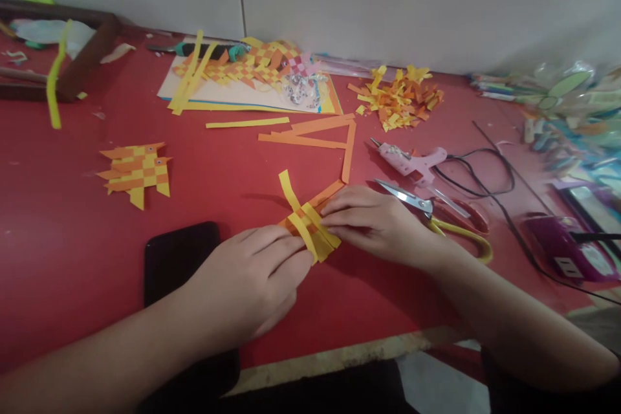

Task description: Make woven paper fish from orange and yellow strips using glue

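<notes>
A small woven piece of yellow and orange paper strips (317,236) lies between both hands near the middle of the red table. My left hand (262,272) has its closed fingers on the left end of the weave. From the right, my right hand (376,223) grips the upper right side, fingers together. One yellow strip end sticks up at the weave's upper left. Folded orange strips (348,149) run upward from it. Beyond them lies a loose yellow strip (247,123). Both thumbs are hidden.
Finished woven fish (140,171) rest at left, above a black phone (179,255). Scissors (405,195) and a pink glue gun (412,163) with its black cable lie at right. Paper scraps (400,97), a white board (169,84) and a brown tray (104,45) are along the back.
</notes>
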Action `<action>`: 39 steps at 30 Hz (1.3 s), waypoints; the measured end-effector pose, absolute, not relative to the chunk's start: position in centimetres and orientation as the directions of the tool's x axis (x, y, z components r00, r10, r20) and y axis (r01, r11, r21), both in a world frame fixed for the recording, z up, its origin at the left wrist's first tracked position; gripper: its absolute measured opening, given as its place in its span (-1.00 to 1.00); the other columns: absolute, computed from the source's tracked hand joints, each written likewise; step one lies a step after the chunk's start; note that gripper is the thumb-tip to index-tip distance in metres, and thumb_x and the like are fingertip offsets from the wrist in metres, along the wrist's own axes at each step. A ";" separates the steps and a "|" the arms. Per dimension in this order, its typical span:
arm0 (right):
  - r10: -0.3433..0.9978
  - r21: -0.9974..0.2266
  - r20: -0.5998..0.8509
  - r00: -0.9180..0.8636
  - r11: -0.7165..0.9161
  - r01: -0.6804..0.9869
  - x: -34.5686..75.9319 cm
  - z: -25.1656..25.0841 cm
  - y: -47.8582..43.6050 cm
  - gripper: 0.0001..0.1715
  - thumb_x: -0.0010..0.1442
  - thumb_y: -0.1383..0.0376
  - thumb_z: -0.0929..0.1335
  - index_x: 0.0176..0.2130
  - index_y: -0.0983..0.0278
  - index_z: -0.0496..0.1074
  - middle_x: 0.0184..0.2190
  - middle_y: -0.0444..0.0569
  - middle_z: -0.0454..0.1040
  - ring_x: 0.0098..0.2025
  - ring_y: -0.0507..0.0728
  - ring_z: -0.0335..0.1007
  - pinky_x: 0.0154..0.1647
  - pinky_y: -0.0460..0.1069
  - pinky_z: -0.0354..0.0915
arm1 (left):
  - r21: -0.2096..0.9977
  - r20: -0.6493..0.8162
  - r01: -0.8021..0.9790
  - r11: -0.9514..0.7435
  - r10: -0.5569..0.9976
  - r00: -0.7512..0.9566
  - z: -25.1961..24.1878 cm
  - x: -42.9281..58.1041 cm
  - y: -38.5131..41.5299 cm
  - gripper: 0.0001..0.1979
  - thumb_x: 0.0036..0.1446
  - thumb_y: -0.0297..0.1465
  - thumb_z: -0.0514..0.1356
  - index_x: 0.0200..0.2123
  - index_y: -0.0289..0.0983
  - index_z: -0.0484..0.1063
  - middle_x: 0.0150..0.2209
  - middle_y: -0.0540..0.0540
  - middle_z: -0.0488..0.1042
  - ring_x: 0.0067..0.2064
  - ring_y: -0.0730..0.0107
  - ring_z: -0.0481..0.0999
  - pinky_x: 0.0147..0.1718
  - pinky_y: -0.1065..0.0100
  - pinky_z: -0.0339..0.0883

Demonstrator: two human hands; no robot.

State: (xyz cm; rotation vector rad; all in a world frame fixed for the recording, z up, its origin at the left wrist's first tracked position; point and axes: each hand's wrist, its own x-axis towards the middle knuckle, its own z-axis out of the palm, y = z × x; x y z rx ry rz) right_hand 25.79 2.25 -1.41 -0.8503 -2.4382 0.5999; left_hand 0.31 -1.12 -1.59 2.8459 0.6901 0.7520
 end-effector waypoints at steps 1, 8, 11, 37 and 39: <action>0.664 -0.546 0.310 -0.680 0.710 0.444 25.7 -1.6 2.2 -0.85 0.28 0.38 0.37 -0.16 0.26 0.56 -0.20 0.04 0.59 -0.12 0.13 0.50 -0.09 0.06 0.46 | 0.230 0.427 0.391 -0.891 0.453 0.782 -1.6 0.3 -1.0 -0.72 0.22 -0.52 0.06 -0.10 -0.42 0.52 -0.15 -0.24 0.63 -0.15 0.08 0.60 -0.16 0.08 0.57; 0.663 -0.541 0.329 -0.672 0.716 0.441 25.7 -1.9 2.2 -0.85 0.26 0.38 0.38 -0.15 0.26 0.54 -0.18 0.04 0.57 -0.10 0.12 0.49 -0.07 0.06 0.45 | 0.298 0.393 0.378 -0.877 0.473 0.788 -1.7 0.1 -1.0 -0.58 0.18 -0.57 0.05 0.10 -0.39 0.40 0.00 -0.21 0.58 -0.04 0.07 0.57 -0.11 0.06 0.54; 0.667 -0.542 0.310 -0.678 0.709 0.450 25.7 -1.7 2.3 -0.84 0.27 0.38 0.38 -0.14 0.25 0.55 -0.17 0.04 0.57 -0.10 0.12 0.49 -0.08 0.06 0.45 | 0.331 0.382 0.364 -0.870 0.477 0.792 -1.8 0.1 -1.1 -0.58 0.19 -0.57 0.05 0.12 -0.40 0.37 0.02 -0.23 0.56 -0.01 0.11 0.55 -0.04 0.09 0.51; 0.674 -0.571 0.283 -0.682 0.690 0.445 25.8 -1.6 2.2 -0.84 0.27 0.35 0.38 -0.13 0.23 0.55 -0.16 0.04 0.56 -0.07 0.14 0.48 -0.05 0.08 0.45 | 0.376 0.382 0.265 -0.888 0.409 0.829 -0.7 0.1 -1.1 -0.63 0.17 -0.54 0.06 0.05 -0.40 0.42 -0.20 -0.16 0.60 -0.21 0.20 0.50 -0.22 0.16 0.44; 0.681 -0.574 0.273 -0.680 0.682 0.453 25.7 -1.6 2.2 -0.84 0.27 0.35 0.38 -0.14 0.23 0.55 -0.15 0.04 0.56 -0.07 0.14 0.48 -0.04 0.08 0.45 | 0.299 0.434 0.302 -0.905 0.411 0.802 -0.7 0.0 -0.9 -0.67 0.17 -0.59 0.02 -0.07 -0.39 0.49 -0.31 -0.15 0.59 -0.30 0.20 0.50 -0.31 0.16 0.44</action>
